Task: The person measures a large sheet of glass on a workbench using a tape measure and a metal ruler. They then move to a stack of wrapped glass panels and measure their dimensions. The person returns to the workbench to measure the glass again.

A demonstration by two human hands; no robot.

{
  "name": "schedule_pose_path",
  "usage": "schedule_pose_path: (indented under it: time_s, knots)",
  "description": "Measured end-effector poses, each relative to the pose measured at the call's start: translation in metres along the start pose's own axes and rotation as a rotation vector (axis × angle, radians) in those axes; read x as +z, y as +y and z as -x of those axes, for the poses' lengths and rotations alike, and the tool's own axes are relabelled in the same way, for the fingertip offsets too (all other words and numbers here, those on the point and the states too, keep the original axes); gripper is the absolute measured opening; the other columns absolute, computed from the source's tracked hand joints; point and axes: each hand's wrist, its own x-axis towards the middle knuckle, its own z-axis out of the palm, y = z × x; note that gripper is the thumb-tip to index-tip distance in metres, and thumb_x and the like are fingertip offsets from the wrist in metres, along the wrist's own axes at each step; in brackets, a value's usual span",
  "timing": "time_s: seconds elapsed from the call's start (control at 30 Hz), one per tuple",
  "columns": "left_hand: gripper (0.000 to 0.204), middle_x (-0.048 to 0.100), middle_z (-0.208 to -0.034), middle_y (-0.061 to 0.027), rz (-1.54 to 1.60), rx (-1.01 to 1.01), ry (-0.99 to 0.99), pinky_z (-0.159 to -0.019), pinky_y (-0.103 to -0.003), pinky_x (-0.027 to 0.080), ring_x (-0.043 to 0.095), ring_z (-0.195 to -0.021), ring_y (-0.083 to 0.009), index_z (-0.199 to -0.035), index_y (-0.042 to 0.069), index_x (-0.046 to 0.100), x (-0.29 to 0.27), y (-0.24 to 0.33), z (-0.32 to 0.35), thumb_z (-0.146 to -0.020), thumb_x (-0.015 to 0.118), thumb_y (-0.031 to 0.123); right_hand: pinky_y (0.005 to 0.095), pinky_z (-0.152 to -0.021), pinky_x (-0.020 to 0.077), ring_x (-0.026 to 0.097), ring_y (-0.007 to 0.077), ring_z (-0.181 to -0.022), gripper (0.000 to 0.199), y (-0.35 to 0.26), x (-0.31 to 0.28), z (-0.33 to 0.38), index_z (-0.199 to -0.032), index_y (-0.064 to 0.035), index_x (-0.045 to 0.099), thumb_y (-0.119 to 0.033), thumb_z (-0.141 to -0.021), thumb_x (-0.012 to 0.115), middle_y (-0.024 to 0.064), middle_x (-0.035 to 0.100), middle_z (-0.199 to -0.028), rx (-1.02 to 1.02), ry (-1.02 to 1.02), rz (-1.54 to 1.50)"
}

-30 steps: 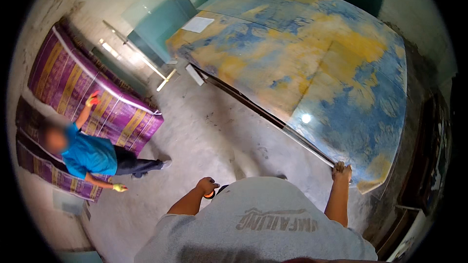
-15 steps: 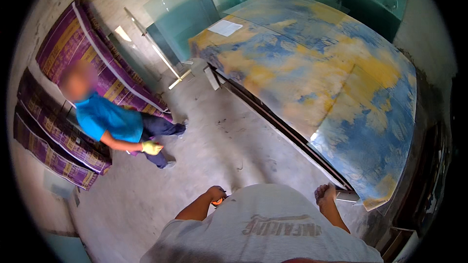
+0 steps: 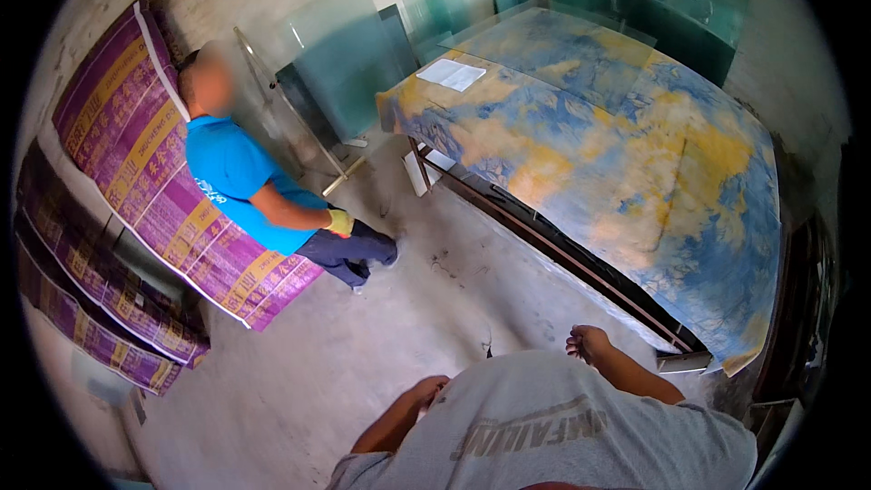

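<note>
My left hand [image 3: 428, 390] hangs low beside my grey shirt [image 3: 526, 408], its fingers curled in and mostly hidden by the cloth, so what it grips cannot be made out. To the right of the shirt front, my right hand [image 3: 588, 343] is held with its fingers loosely curled, and nothing shows in it. It is apart from the table [image 3: 590, 163], the nearest thing to it, which is covered in blue and yellow patterned cloth. A clear glass sheet [image 3: 535, 59] lies over the table's far part, with white paper [image 3: 452, 74] near its left edge.
A person in a blue shirt [image 3: 240, 168] with a yellow glove [image 3: 340, 222] stands at the left before purple-and-gold padded covers [image 3: 136, 145]. Glass panes [image 3: 340, 54] lean on the far wall by a thin pale frame [image 3: 345, 177]. Concrete floor [image 3: 417, 308] runs between person and table.
The other person has moved right and farther off. My view and body have shifted; my right hand is now farther from the table corner. The orange-and-black thing at my left hand no longer shows.
</note>
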Motion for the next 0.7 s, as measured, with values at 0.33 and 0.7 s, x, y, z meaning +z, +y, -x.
schedule_pose_path:
  time_s: [0.33, 0.7]
  knots:
    - [0.026, 0.073, -0.093, -0.0082, 0.207, 0.107, 0.195, -0.079, -0.042, 0.057, 0.07, -0.084, -0.0247, -0.098, 0.006, 0.071, -0.042, 0.044, -0.028, -0.095, 0.06, 0.03, 0.0351, -0.045, 0.0435, 0.057, 0.0223, -0.058, 0.018, -0.03, 0.065, -0.097, -0.096, -0.0028, 0.056, -0.018, -0.096, 0.065, 0.0121, 0.06, -0.073, 0.185, -0.146, 0.129]
    - [0.025, 0.072, -0.094, -0.0096, 0.158, 0.253, 0.42, -0.08, -0.042, 0.057, 0.07, -0.085, -0.0258, -0.098, 0.006, 0.069, -0.075, 0.216, -0.052, -0.095, 0.06, 0.029, 0.0364, -0.065, 0.0564, 0.068, 0.0217, -0.068, 0.033, -0.107, 0.243, -0.282, -0.101, 0.0007, 0.071, -0.03, -0.089, 0.071, 0.0109, 0.072, -0.081, -0.27, -0.279, 1.151]
